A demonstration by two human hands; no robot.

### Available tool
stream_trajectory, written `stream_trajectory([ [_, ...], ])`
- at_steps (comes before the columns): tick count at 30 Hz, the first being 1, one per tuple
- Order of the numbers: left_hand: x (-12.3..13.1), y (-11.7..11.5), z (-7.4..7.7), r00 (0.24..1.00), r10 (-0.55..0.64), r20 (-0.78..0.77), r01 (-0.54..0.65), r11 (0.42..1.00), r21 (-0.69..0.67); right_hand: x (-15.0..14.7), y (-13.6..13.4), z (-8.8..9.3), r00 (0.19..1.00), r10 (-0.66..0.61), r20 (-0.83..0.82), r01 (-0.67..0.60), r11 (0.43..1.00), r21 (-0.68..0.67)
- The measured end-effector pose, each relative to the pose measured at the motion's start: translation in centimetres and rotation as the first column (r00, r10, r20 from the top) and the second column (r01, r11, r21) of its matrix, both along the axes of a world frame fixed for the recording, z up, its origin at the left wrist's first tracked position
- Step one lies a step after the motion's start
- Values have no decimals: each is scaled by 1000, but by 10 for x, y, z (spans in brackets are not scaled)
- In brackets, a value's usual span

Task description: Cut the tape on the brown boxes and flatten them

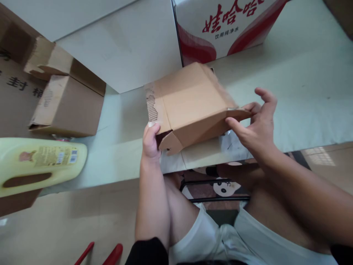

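A brown cardboard box (193, 99) lies on its side on the pale-green covered table, between my two hands. Its left end has a torn strip of tape and a flap standing partly loose. My left hand (151, 143) grips that left end, the thumb on top and the other fingers hidden beneath. At the right end, my right hand (256, 121) pinches a flap between thumb and fingers, with one finger raised. Under the box near my right hand lies a crumpled clear plastic piece (231, 141), partly covered.
A white carton with red print (223, 29) and a large white panel (121, 48) stand behind. Other cardboard boxes (74, 103) are at the left. A yellow bottle with a handle (41, 165) is at the table's left edge. Red handles (113, 254) show below.
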State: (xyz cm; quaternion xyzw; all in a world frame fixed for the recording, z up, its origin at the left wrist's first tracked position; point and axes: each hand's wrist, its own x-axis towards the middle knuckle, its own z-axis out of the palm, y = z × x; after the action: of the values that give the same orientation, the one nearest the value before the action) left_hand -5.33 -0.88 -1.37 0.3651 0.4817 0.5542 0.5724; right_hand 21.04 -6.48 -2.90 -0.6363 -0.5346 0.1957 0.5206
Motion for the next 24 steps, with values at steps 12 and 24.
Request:
stream_trajectory([
  [12, -3, 3, 1, 997, -44, -59, 39, 996, -82, 5, 3, -6, 996, 59, -62, -67, 988, -139],
  [24, -6, 1, 1, 994, -107, -15, 105, 990, -96, 6, 2, 2, 990, 62, -130, -62, 998, 2],
])
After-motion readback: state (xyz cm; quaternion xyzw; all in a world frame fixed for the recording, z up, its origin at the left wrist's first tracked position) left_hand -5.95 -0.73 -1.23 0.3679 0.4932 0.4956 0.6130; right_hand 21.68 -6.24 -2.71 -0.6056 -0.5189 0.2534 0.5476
